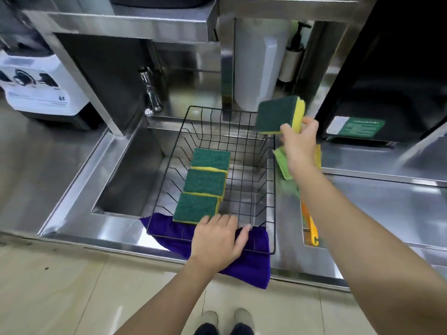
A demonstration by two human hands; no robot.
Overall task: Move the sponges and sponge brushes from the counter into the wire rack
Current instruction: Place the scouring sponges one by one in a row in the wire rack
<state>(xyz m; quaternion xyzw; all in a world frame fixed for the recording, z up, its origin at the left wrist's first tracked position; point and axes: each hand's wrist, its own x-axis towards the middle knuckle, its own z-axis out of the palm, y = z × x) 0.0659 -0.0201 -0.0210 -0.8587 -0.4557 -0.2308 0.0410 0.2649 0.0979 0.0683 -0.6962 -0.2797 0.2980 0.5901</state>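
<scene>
Resting our left hand (217, 240) flat, fingers spread, on the wire rack's (271, 180) near rim over a purple cloth (251, 264), we see three sponges (205, 182) lying inside. Our right arm partly hides the sponge brushes (310, 226) on the counter. Farther off, our right hand (298, 143) pinches a fourth sponge (278, 114) above the rack's far corner.

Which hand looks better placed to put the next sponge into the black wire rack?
The right hand. It already holds a green-and-yellow rectangular sponge in the air at the black wire rack's far right corner. The left hand carries nothing and rests on the rack's near edge, beside three sponges already inside.
</scene>
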